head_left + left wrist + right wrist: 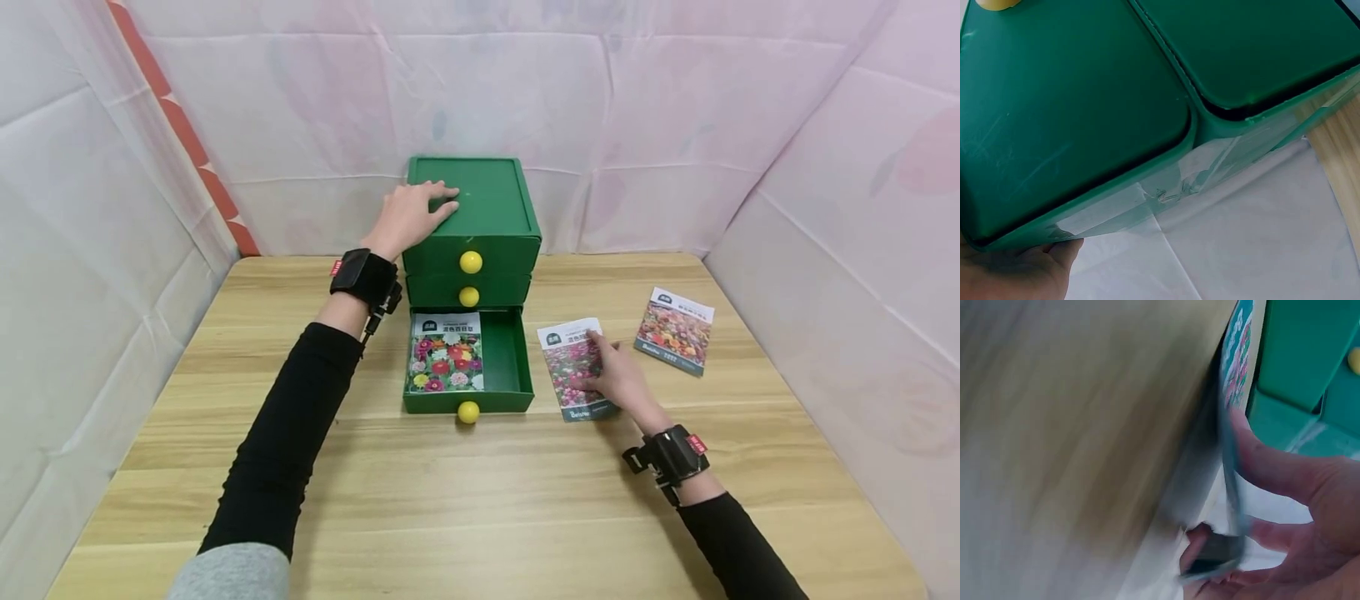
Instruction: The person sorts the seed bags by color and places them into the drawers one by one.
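- The left hand (pixel 411 218) is laid flat on the lid of the green drawer chest (pixel 480 208), fingers straight and close together, gripping nothing; judged from its placing, the chest is being steadied against sliding.
- Below that palm, the bottom drawer (pixel 510 367) stands pulled out, and one seed packet (pixel 446 353) is already lying flat inside it.
- The right hand (pixel 618 377) is set on a second seed packet (pixel 573 367) on the table (pixel 480 500), just right of the open drawer.
- In the right wrist view, the packet's edge (pixel 1232 444) is seen lifted off the wood, pinched between thumb and curled fingers (pixel 1266 465); the view is blurred, so the exact grip is hard to read.
- A third seed packet (pixel 675 330) lies beyond the right fingertips, untouched.
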